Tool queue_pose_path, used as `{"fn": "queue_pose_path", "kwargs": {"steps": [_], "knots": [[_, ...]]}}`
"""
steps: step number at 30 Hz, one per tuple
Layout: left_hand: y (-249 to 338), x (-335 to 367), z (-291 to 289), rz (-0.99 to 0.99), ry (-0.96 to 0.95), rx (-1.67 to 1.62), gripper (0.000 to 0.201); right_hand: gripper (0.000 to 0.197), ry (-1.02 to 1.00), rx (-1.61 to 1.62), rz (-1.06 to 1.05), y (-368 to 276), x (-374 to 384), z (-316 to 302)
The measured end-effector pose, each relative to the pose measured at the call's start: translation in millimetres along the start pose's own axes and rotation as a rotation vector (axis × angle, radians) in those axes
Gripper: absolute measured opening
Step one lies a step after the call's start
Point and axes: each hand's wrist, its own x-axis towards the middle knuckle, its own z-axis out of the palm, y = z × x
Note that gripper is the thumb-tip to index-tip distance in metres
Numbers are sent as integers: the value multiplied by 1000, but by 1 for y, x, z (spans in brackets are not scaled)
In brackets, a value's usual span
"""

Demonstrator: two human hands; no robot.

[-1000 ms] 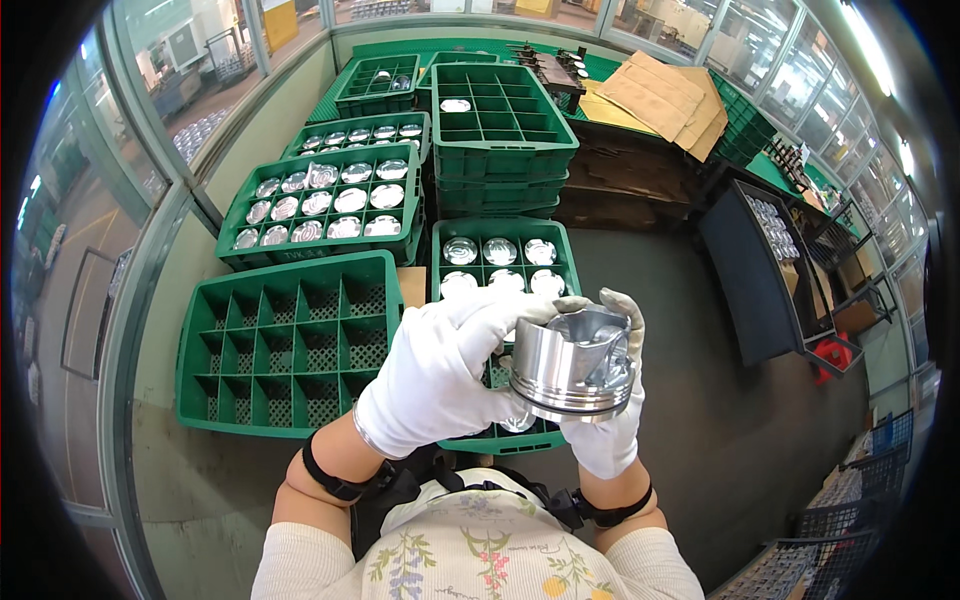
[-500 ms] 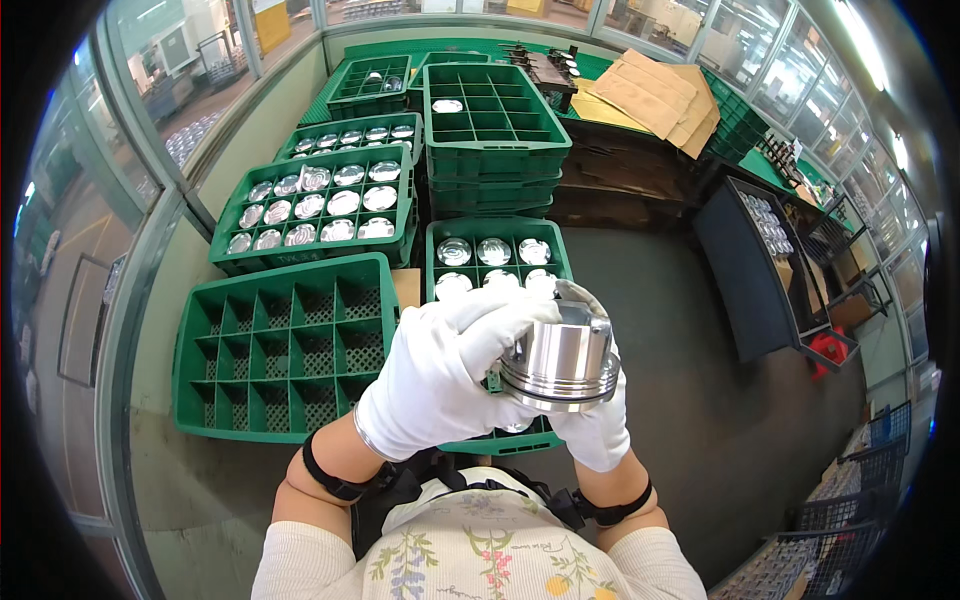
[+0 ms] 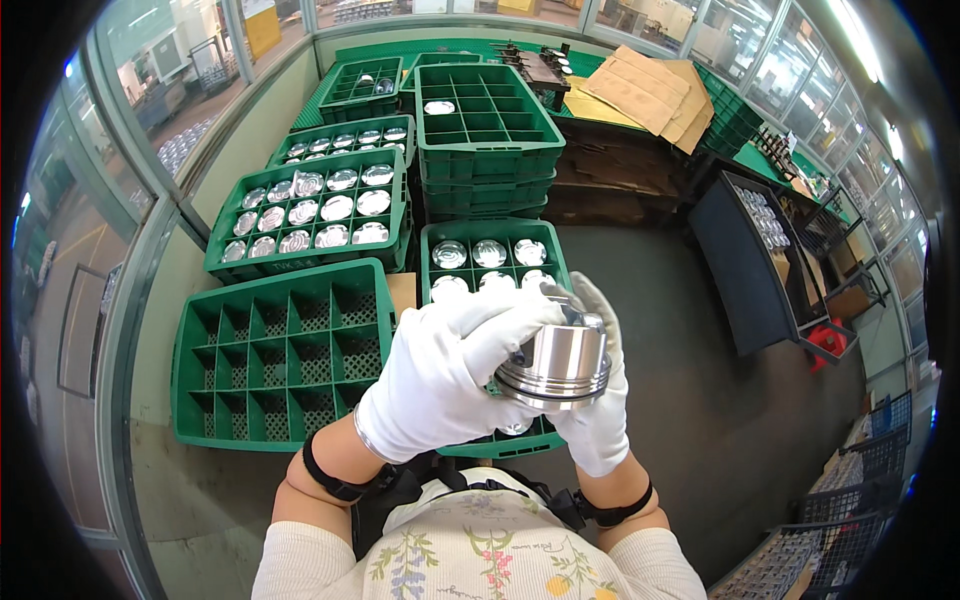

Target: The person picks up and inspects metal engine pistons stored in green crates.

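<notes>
Between my two white-gloved hands I hold a shiny metal piston (image 3: 560, 355), tilted, its ring grooves at the end nearer me. My left hand (image 3: 445, 365) grips it from the left, with the fingers bent over its side. My right hand (image 3: 600, 410) wraps its right and far side, and part of that hand is hidden behind the metal. Below and beyond the hands stands a green divided crate (image 3: 425, 262) with pistons in its compartments. My hands and the held piston cover its middle and near rows.
To the left lies a green crate (image 3: 285, 350) with bare compartments. Beyond it are a crate of pistons (image 3: 215, 240) and a tall crate stack (image 3: 490, 165). Cardboard sheets (image 3: 640, 88) lie on the far bench. A dark cart (image 3: 725, 270) stands to the right, on grey floor.
The piston has turned slightly in my hands, and my right fingers have spread higher along its far side. The view has shifted a little.
</notes>
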Motion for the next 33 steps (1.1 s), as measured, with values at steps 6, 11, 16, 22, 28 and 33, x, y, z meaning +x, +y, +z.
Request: {"fn": "queue_pose_path", "kwargs": {"steps": [6, 11, 16, 22, 28, 33], "knots": [[1, 1, 1, -2, -21, 40, 62, 70, -97, -655, -428, 1, 1, -13], [3, 2, 2, 74, -12, 28, 72, 64, -163, -442, -361, 1, 0, -10], [2, -1, 6, 34, 49, 14, 85, 53, -126, -35, -224, 3, -3, -17], [-2, -5, 5, -8, -23, 59, 71, 57, -67, 151, -96, 0, -6, -13], [5, -5, 1, 26, 4, 40, 63, 51, -113, 140, -52, 1, -11, -13], [7, -6, 0, 21, 6, 43, 62, 52, -83, 99, -10, -3, -15, -7]]}}
